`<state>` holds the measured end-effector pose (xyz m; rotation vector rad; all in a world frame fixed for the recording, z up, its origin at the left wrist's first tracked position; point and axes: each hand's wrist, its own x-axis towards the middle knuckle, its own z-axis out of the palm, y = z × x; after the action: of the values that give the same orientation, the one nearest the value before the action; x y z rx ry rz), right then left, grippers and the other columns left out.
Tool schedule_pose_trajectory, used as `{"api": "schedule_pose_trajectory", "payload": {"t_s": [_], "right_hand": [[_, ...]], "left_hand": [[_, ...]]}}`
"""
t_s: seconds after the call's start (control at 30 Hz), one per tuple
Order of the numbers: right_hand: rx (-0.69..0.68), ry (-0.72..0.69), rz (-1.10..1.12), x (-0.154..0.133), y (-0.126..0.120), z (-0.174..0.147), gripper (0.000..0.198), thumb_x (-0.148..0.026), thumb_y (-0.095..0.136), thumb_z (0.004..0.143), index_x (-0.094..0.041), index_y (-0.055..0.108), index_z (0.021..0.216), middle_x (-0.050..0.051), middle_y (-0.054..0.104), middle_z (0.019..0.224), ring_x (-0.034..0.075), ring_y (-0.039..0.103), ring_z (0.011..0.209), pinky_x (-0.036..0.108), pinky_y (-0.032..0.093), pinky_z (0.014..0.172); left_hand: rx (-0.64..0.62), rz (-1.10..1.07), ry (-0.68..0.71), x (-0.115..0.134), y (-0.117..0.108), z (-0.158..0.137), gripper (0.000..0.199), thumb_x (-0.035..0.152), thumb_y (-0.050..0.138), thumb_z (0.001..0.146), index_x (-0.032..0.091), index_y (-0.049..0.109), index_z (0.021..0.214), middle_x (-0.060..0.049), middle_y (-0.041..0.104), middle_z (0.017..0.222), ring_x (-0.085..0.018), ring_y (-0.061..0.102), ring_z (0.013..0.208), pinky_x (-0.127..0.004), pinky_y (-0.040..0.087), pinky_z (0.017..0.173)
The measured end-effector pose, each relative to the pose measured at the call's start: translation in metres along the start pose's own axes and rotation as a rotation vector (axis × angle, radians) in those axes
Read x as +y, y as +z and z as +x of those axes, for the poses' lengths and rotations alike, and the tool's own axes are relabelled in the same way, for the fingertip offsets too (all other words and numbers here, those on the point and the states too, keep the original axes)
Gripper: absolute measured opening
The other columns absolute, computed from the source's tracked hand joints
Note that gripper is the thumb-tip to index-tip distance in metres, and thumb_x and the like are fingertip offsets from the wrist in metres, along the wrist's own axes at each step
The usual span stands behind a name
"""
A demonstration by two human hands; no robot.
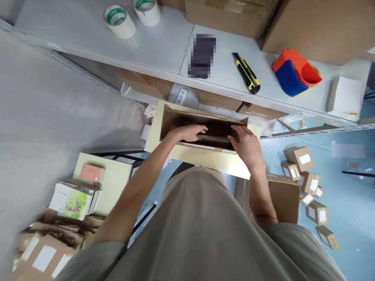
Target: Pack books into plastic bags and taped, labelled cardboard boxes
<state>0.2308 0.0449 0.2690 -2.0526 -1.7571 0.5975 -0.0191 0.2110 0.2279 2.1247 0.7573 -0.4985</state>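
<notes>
A long, narrow cardboard box (165, 124) stands with its top open on a cream-coloured board in front of me. My left hand (191, 133) reaches over its near side, fingers stretched out into the dark inside. At the box's right end, my right hand (247, 143) has its thumb and fingers apart and curved inward. Between the two hands runs a pale brownish strip (215, 139); whether it is a thing in the box or part of the cardboard, I cannot tell. Shadow hides most of the box's contents.
On the grey shelf (164, 50) lie tape rolls (119, 23), a pixelated dark thing (202, 56), a yellow-black utility knife (247, 74) and a red-blue tape dispenser (295, 73). Small labelled boxes (307, 181) lie at right on the blue floor. Books (72, 199) are at left.
</notes>
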Motion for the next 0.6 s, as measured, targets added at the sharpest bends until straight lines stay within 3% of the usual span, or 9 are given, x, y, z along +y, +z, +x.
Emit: {"api": "schedule_pose_trajectory", "payload": {"t_s": [0.1,0.17,0.27,0.37,0.4,0.47,0.53,0.6], "right_hand": [[0.037,-0.013,0.021,0.003,0.001,-0.007,0.041,-0.024,0.065,0.107,-0.023,0.074,0.147,0.016,0.08,0.14,0.039,0.075,0.128,0.06,0.064,0.111],[0.103,-0.022,0.044,0.007,0.0,-0.014,0.039,-0.027,0.065,0.107,-0.024,0.074,0.145,0.016,0.077,0.143,0.038,0.072,0.136,0.061,0.061,0.117],[0.28,0.057,0.055,0.018,0.003,-0.028,0.045,-0.041,0.068,0.108,-0.025,0.07,0.15,0.018,0.069,0.156,0.039,0.064,0.147,0.063,0.057,0.122],[0.309,0.218,0.108,0.031,0.009,-0.039,0.067,-0.063,0.068,0.105,-0.02,0.063,0.156,0.024,0.067,0.158,0.039,0.073,0.13,0.058,0.066,0.104],[0.258,0.257,0.134,0.034,0.011,-0.04,0.068,-0.067,0.066,0.105,-0.018,0.064,0.152,0.025,0.072,0.149,0.037,0.077,0.118,0.053,0.067,0.094],[0.125,0.301,0.136,0.034,0.016,-0.041,0.056,-0.068,0.056,0.109,-0.017,0.072,0.128,0.021,0.081,0.116,0.033,0.078,0.092,0.042,0.061,0.076],[0.052,0.323,0.057,0.027,0.02,-0.039,0.043,-0.057,0.045,0.113,-0.023,0.067,0.098,0.013,0.074,0.083,0.028,0.069,0.071,0.037,0.047,0.067],[0.055,0.336,-0.018,0.015,0.022,-0.037,0.037,-0.047,0.041,0.113,-0.027,0.052,0.084,0.006,0.062,0.068,0.025,0.058,0.061,0.036,0.035,0.065]], "left_hand": [[0.08,-0.016,-0.039,0.004,0.002,-0.019,0.073,0.022,0.077,0.096,0.021,0.058,0.168,-0.012,0.065,0.17,-0.031,0.066,0.153,-0.036,0.052,0.122],[0.222,-0.017,-0.054,0.01,0.006,-0.045,0.066,0.023,0.078,0.097,0.023,0.064,0.162,-0.011,0.071,0.162,-0.033,0.069,0.148,-0.041,0.054,0.122],[0.62,0.022,-0.163,0.012,0.019,-0.087,0.045,0.023,0.074,0.101,0.022,0.073,0.146,-0.013,0.077,0.15,-0.036,0.069,0.144,-0.049,0.051,0.125],[0.934,0.033,-0.363,0.001,0.033,-0.114,0.06,0.029,0.083,0.095,0.019,0.067,0.153,-0.02,0.069,0.157,-0.041,0.062,0.15,-0.053,0.05,0.124],[0.95,0.003,-0.427,-0.005,0.037,-0.118,0.063,0.031,0.083,0.094,0.019,0.066,0.154,-0.02,0.071,0.154,-0.041,0.065,0.146,-0.051,0.052,0.119],[0.861,-0.081,-0.534,-0.017,0.043,-0.122,0.046,0.035,0.075,0.099,0.019,0.072,0.142,-0.018,0.08,0.131,-0.037,0.075,0.124,-0.044,0.056,0.102],[0.729,-0.126,-0.598,-0.027,0.045,-0.123,0.025,0.036,0.061,0.106,0.021,0.078,0.117,-0.012,0.081,0.099,-0.033,0.077,0.098,-0.038,0.052,0.085],[0.675,-0.121,-0.628,-0.033,0.045,-0.127,0.027,0.034,0.054,0.108,0.023,0.075,0.096,-0.009,0.075,0.081,-0.03,0.073,0.085,-0.035,0.044,0.076]]}}
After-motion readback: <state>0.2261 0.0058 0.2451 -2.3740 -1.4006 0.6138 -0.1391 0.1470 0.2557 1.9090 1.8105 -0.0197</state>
